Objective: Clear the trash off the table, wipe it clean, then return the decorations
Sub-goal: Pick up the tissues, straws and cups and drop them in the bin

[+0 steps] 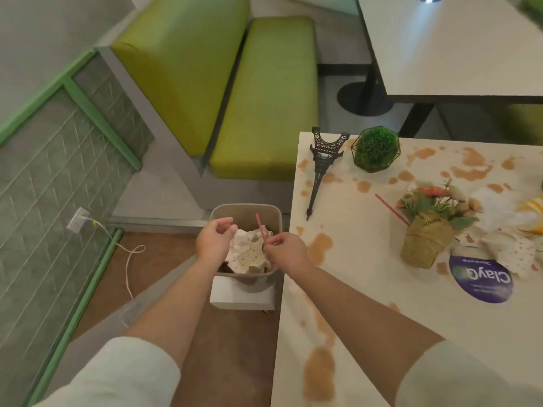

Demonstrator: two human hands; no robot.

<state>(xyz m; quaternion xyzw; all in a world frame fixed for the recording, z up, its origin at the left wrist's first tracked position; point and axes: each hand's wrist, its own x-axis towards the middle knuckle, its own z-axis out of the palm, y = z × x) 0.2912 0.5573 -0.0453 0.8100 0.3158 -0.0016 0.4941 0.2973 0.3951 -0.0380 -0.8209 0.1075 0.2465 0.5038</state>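
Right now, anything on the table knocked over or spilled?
Yes. The Eiffel Tower model lies on its side near the table's left edge, base at the far edge. Brown liquid stains are splashed across the top. A red straw and crumpled wrappers lie by the flower pot.

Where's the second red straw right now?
In the head view, the thin red plastic straw lies on the stained white table, right of centre, its far end tucked behind the woven flower pot.

One head-worn camera looks steeply down, close above the stained white table edge and the beige trash bin.
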